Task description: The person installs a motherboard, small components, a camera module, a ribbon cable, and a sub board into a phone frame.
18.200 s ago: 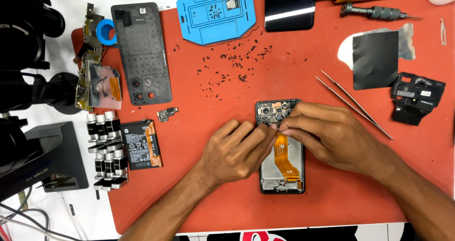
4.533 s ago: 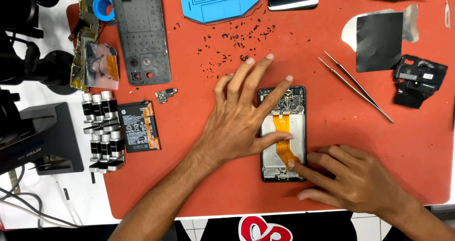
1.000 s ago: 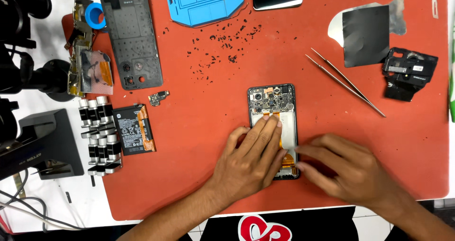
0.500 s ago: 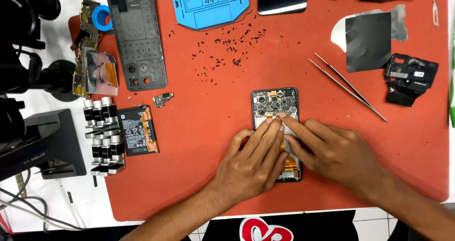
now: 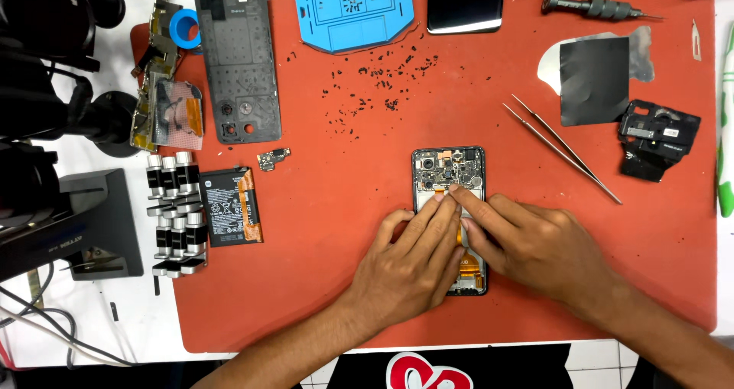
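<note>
Both hands press flat, fingertips together, on the opened phone (image 5: 449, 167) lying near the tabletop's front edge, left hand (image 5: 405, 270) beside right hand (image 5: 535, 244). The blue tray (image 5: 355, 10) at the rear edge holds small parts; a battery (image 5: 229, 207) lies toward the left edge.

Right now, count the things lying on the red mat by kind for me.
Opened phones: 1, the opened phone under both hands
Back covers: 1, the grey back cover
Batteries: 1, the black battery
Tweezers: 1, the tweezers
Blue trays: 1, the blue tray
Screwdrivers: 1, the screwdriver
Total: 6

mat (image 5: 321, 228) bare left of phone (image 5: 449, 167) | tweezers (image 5: 562, 148) right (near)
</note>
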